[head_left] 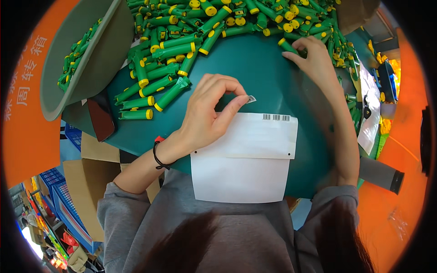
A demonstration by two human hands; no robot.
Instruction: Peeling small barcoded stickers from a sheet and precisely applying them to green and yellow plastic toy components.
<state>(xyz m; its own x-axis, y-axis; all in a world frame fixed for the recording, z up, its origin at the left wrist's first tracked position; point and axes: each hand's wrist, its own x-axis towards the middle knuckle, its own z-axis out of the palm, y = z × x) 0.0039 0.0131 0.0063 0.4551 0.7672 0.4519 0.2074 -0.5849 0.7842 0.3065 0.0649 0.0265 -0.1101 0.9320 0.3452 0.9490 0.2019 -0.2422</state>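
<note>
The cylindrical tubes [172, 51] heaped along the far edge of the worktop [255, 68] are bright green with yellow end caps [149, 114], against the worktop's plain deep teal. Over the near edge, the label sheet [241, 179] is white with a row of black-and-white barcode stripes [276, 117], and the tiny sticker [251, 98] just above it is white with a dark patch. By the far left corner the tub [114, 54] is grey-green; past the left edge the wall panel [27, 150] is orange with pale lettering [28, 70], the cardboard box [82, 182] tan
</note>
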